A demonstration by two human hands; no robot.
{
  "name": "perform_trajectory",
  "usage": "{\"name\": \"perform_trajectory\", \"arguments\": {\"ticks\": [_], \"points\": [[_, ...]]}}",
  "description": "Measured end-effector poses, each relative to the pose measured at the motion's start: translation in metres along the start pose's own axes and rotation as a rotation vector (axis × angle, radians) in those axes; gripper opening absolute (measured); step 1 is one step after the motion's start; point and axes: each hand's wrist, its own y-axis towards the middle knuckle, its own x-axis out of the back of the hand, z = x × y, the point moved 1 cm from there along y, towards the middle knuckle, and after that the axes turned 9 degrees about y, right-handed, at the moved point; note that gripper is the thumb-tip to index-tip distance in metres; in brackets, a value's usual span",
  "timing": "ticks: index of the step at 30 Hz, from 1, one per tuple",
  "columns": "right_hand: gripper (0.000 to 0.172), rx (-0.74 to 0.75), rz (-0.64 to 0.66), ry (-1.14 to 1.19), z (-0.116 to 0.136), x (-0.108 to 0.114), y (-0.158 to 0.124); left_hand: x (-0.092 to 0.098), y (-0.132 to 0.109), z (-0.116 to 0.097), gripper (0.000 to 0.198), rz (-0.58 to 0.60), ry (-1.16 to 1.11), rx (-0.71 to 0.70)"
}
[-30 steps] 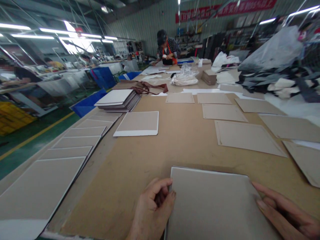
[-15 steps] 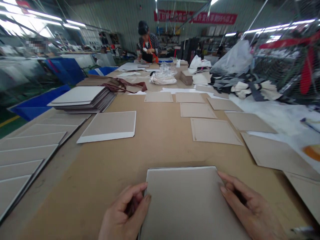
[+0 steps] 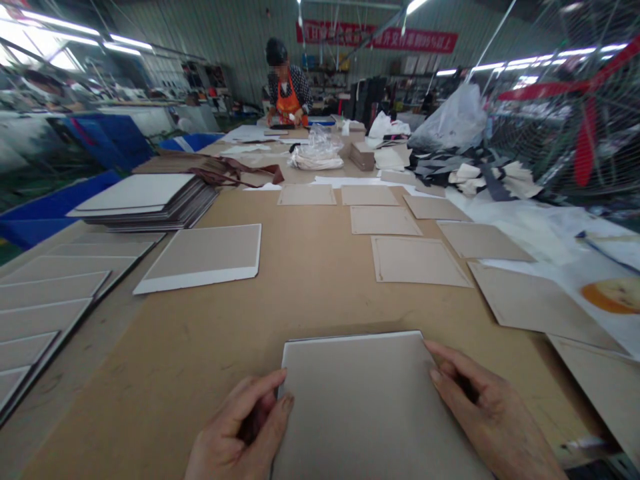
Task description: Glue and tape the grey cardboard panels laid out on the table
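A greyish-beige rectangular panel [image 3: 360,400] with a thin white strip along its far edge lies at the near middle of the table, in front of me. My left hand [image 3: 245,423] pinches its left edge, thumb on top. On the opposite edge, near the far right corner, my right hand [image 3: 485,400] grips with thumb and forefinger. The near end of the panel runs out of view. Farther off to the left rests a similar panel [image 3: 205,257] with a wider white strip at its near side.
Several flat beige pieces [image 3: 420,260] are spread on the right. Overlapping panels [image 3: 45,293] line the left edge, beside a stack of boards [image 3: 145,200]. Plastic bags [image 3: 317,150] and fabric scraps [image 3: 460,170] lie beyond. A person in an orange apron [image 3: 287,103] stands at the far end.
The view has turned slightly, so most things sit a little farther left. Both hands keep their hold on the panel. The far person's hands have lowered to the table.
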Motion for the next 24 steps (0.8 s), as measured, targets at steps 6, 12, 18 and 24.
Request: {"name": "perform_trajectory", "arguments": {"ticks": [6,12,18,24], "points": [[0.046,0.008,0.006,-0.014,-0.0047,-0.0005,-0.0001,0.0026,0.0026,0.0065,0.023,0.072,0.054,-0.105],[0.045,0.063,0.039,-0.083,-0.007,0.0003,-0.0002,0.0023,0.0032,0.0041,0.024,0.054,0.076,-0.089],[0.046,0.075,0.027,-0.114,-0.0039,-0.0011,0.0021,-0.0008,0.0018,0.0042,0.023,0.037,0.082,-0.101],[0.048,0.07,0.07,-0.165,-0.006,-0.0016,0.0047,-0.003,0.0018,0.0067,0.023,0.038,0.101,-0.094]]}}
